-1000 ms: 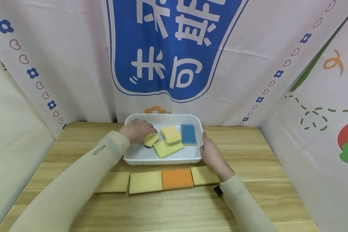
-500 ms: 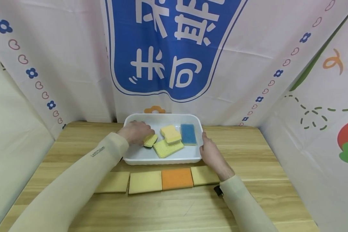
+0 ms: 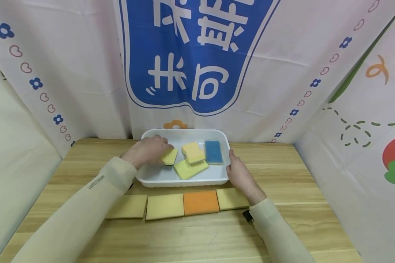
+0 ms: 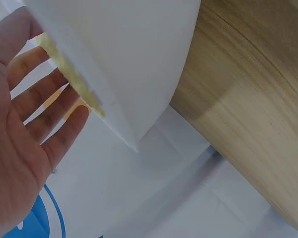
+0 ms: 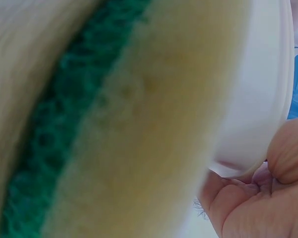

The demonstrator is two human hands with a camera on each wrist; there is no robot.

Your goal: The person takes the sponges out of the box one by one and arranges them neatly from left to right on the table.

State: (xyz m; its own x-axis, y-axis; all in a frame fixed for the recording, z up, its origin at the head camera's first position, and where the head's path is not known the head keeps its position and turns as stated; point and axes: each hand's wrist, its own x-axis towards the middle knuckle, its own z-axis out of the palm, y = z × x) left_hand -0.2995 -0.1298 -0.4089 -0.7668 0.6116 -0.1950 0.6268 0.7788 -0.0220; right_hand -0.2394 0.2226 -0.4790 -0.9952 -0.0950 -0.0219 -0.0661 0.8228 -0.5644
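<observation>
My left hand (image 3: 151, 149) is over the left end of a white plastic tray (image 3: 184, 182). Its spread fingers (image 4: 49, 111) touch a yellow sponge (image 3: 169, 157); they look fairly straight in the left wrist view, and the hand covers part of the sponge. My right hand (image 3: 239, 171) grips the tray's right rim, thumb on top and fingers outside. Beside the touched sponge lie a flat yellow sponge (image 3: 191, 170), a notched yellow sponge (image 3: 193, 152) partly on top of it, and a blue-topped sponge (image 3: 213, 152) at the tray's right.
On the wooden table (image 3: 191, 237), a row of sponges runs along the tray's near side: two pale yellow, one orange sponge (image 3: 201, 203), and a yellow sponge with a green layer (image 5: 154, 124) by my right wrist. A printed cloth (image 3: 273, 65) hangs close behind the tray.
My left hand and forearm have shifted slightly to the left. The sponge under its fingers has turned a little and lies flatter. My right hand and the tray have stayed put.
</observation>
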